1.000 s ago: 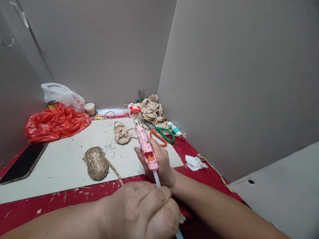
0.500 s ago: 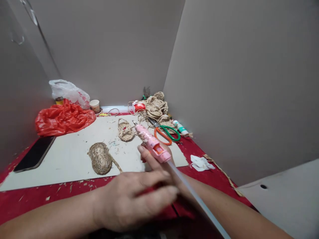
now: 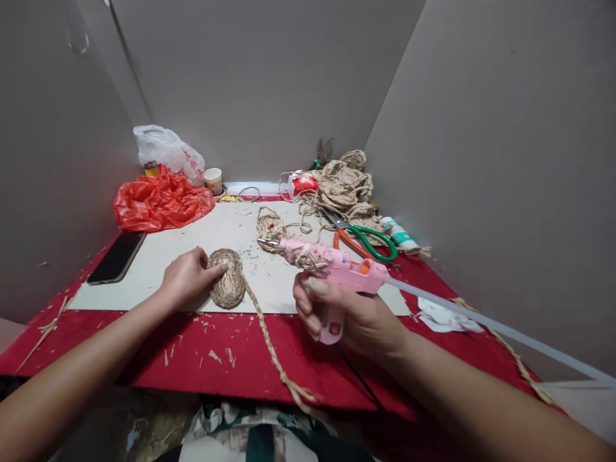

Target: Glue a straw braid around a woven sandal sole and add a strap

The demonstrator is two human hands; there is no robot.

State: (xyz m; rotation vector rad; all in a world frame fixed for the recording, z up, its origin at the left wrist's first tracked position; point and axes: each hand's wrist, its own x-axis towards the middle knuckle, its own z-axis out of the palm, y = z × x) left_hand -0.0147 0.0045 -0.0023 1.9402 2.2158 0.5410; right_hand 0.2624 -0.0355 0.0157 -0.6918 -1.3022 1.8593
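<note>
My right hand point(image 3: 351, 308) is wrapped around the handle of a pink hot glue gun point(image 3: 356, 269), whose nozzle points left. A long translucent glue stick point(image 3: 457, 311) sticks out of its back. My left hand point(image 3: 187, 276) grips the left edge of a woven straw sole point(image 3: 228, 285), thumb on top and fingers at the side. From the sole's right side a loose braided straw cord point(image 3: 267, 340) runs down over the table's front edge. Behind the nozzle lies a small woven straw slipper point(image 3: 270, 226) with a red bead, partly covered by the gun's tip.
Scissors point(image 3: 368, 240) and a heap of straw braid point(image 3: 344, 186) lie at the back right. A phone point(image 3: 118, 256), red plastic bag point(image 3: 163, 202) and paper cup point(image 3: 213, 181) are on the left. A crumpled tissue point(image 3: 445, 316) is at right. Straw scraps litter the red cloth point(image 3: 192, 346).
My left hand has moved from beside my right wrist to the sole and taken hold of it. The glue gun now points left, and the view has shifted.
</note>
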